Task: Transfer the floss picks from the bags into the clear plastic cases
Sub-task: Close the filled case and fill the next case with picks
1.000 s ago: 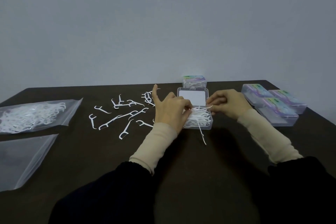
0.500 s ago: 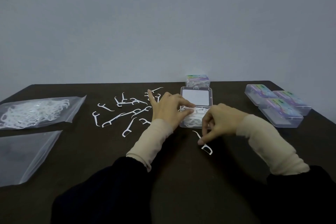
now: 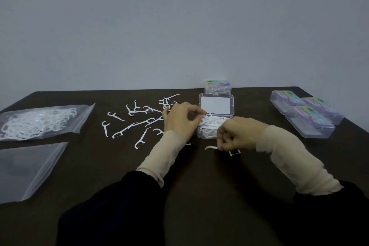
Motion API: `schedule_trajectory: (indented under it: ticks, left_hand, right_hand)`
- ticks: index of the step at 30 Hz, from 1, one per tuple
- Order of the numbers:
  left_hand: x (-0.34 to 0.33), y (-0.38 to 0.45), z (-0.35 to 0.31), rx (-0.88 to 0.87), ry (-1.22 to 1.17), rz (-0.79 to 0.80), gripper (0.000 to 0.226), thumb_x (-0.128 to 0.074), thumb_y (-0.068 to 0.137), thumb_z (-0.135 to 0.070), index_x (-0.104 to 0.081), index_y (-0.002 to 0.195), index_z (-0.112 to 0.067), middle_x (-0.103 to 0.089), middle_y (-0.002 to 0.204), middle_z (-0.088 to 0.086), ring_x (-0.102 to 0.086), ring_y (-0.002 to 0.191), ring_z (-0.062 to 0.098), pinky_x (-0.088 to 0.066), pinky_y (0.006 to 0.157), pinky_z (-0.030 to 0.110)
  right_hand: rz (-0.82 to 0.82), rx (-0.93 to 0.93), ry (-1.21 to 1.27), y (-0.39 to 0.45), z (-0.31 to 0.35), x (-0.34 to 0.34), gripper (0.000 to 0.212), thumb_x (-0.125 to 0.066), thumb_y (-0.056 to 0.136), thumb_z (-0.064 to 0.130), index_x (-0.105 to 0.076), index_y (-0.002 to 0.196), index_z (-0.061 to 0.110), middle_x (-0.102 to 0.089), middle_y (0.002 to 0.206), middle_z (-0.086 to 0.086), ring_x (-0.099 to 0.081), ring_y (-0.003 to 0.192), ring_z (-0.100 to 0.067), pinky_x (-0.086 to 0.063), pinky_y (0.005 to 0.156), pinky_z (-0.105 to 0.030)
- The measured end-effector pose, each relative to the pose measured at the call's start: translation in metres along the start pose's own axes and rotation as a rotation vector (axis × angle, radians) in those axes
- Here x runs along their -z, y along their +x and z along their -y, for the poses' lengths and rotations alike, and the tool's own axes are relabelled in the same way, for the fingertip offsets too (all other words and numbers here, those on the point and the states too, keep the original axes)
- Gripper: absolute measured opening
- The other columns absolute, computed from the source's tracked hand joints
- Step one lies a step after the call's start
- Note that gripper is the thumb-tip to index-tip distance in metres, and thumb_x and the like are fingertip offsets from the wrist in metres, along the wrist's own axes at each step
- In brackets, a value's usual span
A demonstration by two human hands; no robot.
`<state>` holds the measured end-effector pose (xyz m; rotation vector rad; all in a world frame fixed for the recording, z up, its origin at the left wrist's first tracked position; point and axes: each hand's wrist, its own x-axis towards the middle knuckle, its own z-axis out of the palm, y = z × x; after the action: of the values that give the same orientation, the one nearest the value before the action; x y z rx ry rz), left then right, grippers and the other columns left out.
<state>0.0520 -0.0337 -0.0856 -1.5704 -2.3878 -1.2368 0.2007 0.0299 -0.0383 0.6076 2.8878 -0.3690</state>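
Dark table (image 3: 199, 195), far edge against a plain grey wall (image 3: 179, 26), right edge slanting in past the closed cases; broad bare stretch in the near middle, between the two sleeves. Open clear case (image 3: 216, 115) at centre, lid laid back flat on the far side, base heaped with white floss picks, some poking above the rim. Left hand (image 3: 180, 120) at the case's left edge, fingers curled, fingertips pinching picks at the pile's far left corner. Right hand (image 3: 236, 138) just near of the case, fingers curled, pinching a single floss pick (image 3: 211, 147) low over the table, pointed handle toward the left, forked head showing under the hand on the right. Loose floss picks (image 3: 137, 122) scattered left of the left hand, white, thin, each with a forked head and a curved pointed handle, lying at all angles, some crossing. Full bag (image 3: 40, 122) at far left, clear plastic, packed with white picks; flat bag (image 3: 30, 170) nearer, apparently emptied, reaching the left border. Filled closed case (image 3: 218, 87) just beyond the open lid, at the far edge. Three closed cases (image 3: 307, 115) grouped at right, well apart from the hands, one nearest the right edge. Coloured labels on the lids, purple and green, print too small to read.
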Motion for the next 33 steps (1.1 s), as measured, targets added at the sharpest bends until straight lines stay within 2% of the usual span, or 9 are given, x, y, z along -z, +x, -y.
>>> schedule_trajectory:
  ticks: [6, 9, 13, 17, 20, 23, 27, 30, 33]
  left_hand:
    - [-0.001, -0.001, -0.001, 0.011, -0.016, -0.022, 0.017, -0.061, 0.085, -0.021, -0.072, 0.086, -0.034, -0.066, 0.092, -0.010, -0.058, 0.096, 0.012, -0.028, 0.103, 0.048]
    - [-0.003, 0.001, 0.001, 0.038, -0.112, -0.098, 0.025, -0.053, 0.086, -0.010, -0.072, 0.088, -0.026, -0.068, 0.095, -0.005, -0.059, 0.096, 0.016, -0.035, 0.100, 0.046]
    - [-0.007, 0.004, 0.004, 0.151, -0.378, -0.084, 0.031, -0.043, 0.089, 0.002, -0.068, 0.102, -0.010, -0.068, 0.105, 0.004, -0.060, 0.104, 0.019, -0.044, 0.093, 0.028]
    - [-0.013, 0.004, 0.002, 0.230, -0.538, -0.023, 0.034, -0.037, 0.093, 0.003, -0.059, 0.118, -0.002, -0.064, 0.114, 0.010, -0.057, 0.111, 0.022, -0.041, 0.102, 0.033]
    - [-0.013, 0.001, -0.005, 0.282, -0.632, 0.040, 0.045, -0.030, 0.088, 0.012, -0.050, 0.127, 0.001, -0.058, 0.124, 0.012, -0.053, 0.117, 0.021, -0.038, 0.099, 0.022]
    - [-0.017, 0.001, -0.007, 0.368, -0.691, 0.075, 0.050, -0.029, 0.087, 0.012, -0.047, 0.131, -0.003, -0.051, 0.133, 0.007, -0.048, 0.123, 0.018, -0.036, 0.106, 0.029]
    - [-0.020, 0.000, -0.012, 0.439, -0.795, 0.166, 0.048, -0.039, 0.098, -0.030, -0.035, 0.141, -0.009, -0.039, 0.146, 0.006, -0.039, 0.133, 0.020, -0.026, 0.114, 0.038]
    - [-0.020, -0.002, -0.022, 0.417, -0.776, 0.263, 0.060, -0.029, 0.099, -0.044, -0.014, 0.149, -0.014, -0.019, 0.154, 0.000, -0.020, 0.142, 0.018, -0.012, 0.117, 0.031]
    - [-0.024, 0.001, -0.023, 0.403, -0.760, 0.322, 0.064, -0.026, 0.099, -0.042, 0.005, 0.148, -0.014, -0.003, 0.157, 0.003, -0.010, 0.144, 0.019, -0.010, 0.114, 0.031]
  right_hand:
    - [-0.354, 0.011, -0.055, -0.003, -0.013, 0.013, 0.008, -0.051, 0.092, 0.035, -0.048, 0.089, 0.028, -0.045, 0.059, 0.015, -0.043, 0.056, -0.002, -0.037, 0.060, -0.016]
    - [-0.513, -0.040, -0.190, -0.001, -0.013, 0.013, 0.022, -0.041, 0.095, 0.038, -0.050, 0.106, 0.021, -0.050, 0.071, 0.011, -0.051, 0.070, -0.012, -0.047, 0.073, -0.028]
    - [-0.493, -0.085, -0.332, 0.011, -0.010, 0.002, 0.029, -0.033, 0.098, 0.040, -0.047, 0.115, 0.021, -0.064, 0.102, -0.001, -0.060, 0.092, -0.021, -0.045, 0.076, -0.030]
    - [-0.470, -0.149, -0.282, 0.015, -0.016, -0.004, 0.026, -0.038, 0.098, 0.037, -0.048, 0.117, 0.022, -0.064, 0.106, -0.004, -0.060, 0.094, -0.021, -0.043, 0.075, -0.026]
    - [-0.672, -0.291, 0.037, 0.017, -0.024, -0.009, 0.018, -0.046, 0.096, 0.028, -0.049, 0.110, 0.016, -0.062, 0.101, -0.005, -0.056, 0.084, -0.018, -0.044, 0.072, -0.028]
    - [-0.741, -0.447, 0.530, 0.027, -0.036, -0.018, 0.028, -0.048, 0.095, 0.026, -0.045, 0.119, 0.012, -0.053, 0.122, -0.006, -0.052, 0.106, -0.021, -0.041, 0.086, -0.030]
    - [-0.665, -0.398, 1.246, 0.043, -0.032, -0.032, 0.044, -0.028, 0.099, 0.042, -0.047, 0.127, 0.013, -0.058, 0.124, -0.005, -0.058, 0.107, -0.019, -0.043, 0.098, -0.034]
    - [-0.676, -0.300, 1.475, 0.048, -0.026, -0.038, 0.044, -0.024, 0.101, 0.041, -0.057, 0.114, 0.016, -0.066, 0.106, -0.006, -0.064, 0.096, -0.020, -0.048, 0.094, -0.037]
    - [-0.674, -0.298, 1.537, 0.051, -0.028, -0.043, 0.049, -0.030, 0.098, 0.045, -0.043, 0.133, 0.014, -0.061, 0.119, -0.010, -0.062, 0.105, -0.023, -0.048, 0.096, -0.040]
